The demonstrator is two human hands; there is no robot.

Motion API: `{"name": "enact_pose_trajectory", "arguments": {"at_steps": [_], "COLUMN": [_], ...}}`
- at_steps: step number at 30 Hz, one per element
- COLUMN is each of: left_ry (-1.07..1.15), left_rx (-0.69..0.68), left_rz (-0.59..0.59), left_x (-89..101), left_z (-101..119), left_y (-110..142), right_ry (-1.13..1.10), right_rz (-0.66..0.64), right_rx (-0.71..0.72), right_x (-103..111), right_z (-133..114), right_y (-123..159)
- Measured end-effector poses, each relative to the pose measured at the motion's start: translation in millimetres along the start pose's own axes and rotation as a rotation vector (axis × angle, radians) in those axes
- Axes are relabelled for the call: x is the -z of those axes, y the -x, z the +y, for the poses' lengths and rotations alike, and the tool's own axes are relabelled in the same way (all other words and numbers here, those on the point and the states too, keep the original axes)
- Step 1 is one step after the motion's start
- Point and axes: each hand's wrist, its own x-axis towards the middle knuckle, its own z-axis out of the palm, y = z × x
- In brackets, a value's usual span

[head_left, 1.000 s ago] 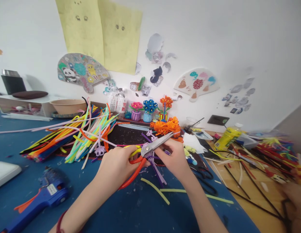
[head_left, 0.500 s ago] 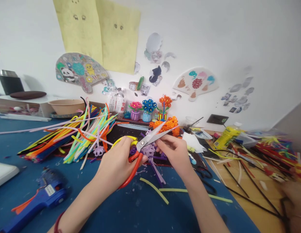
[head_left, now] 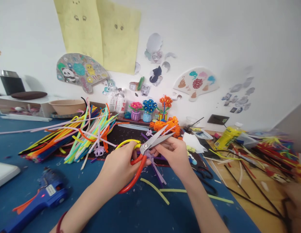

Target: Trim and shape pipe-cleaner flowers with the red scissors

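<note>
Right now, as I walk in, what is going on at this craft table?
A person's left hand holds scissors with one red and one yellow handle, blades slightly parted. The right hand pinches a lilac pipe-cleaner piece at the blades. Cut yellow-green strips lie on the blue table; a blue glue gun rests at left, beside a pile of coloured pipe cleaners.

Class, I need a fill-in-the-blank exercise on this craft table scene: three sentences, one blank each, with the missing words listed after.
1. The left hand holds scissors with red and ____ handles.
2. The right hand pinches a ____ pipe-cleaner piece by the blades.
3. The glue gun lying at the left is ____.

Missing words: yellow; purple; blue
</note>
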Motion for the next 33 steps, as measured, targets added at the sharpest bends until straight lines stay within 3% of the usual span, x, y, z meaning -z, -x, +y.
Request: {"name": "enact_pose_trajectory", "arguments": {"at_steps": [20, 33], "left_ry": [-0.082, -0.094], "left_rx": [0.012, -0.003], "left_rz": [-0.025, -0.047], "left_x": [-1.1, -1.8], "left_z": [-2.5, -4.6], "left_y": [0.8, 1.2], "right_ry": [0.050, 0.233], "right_rz": [-0.050, -0.054], "right_rx": [0.031, 0.085], "right_x": [-2.3, 1.3], "right_z": [8.3, 10.0], "right_y": [1.7, 0.5]}}
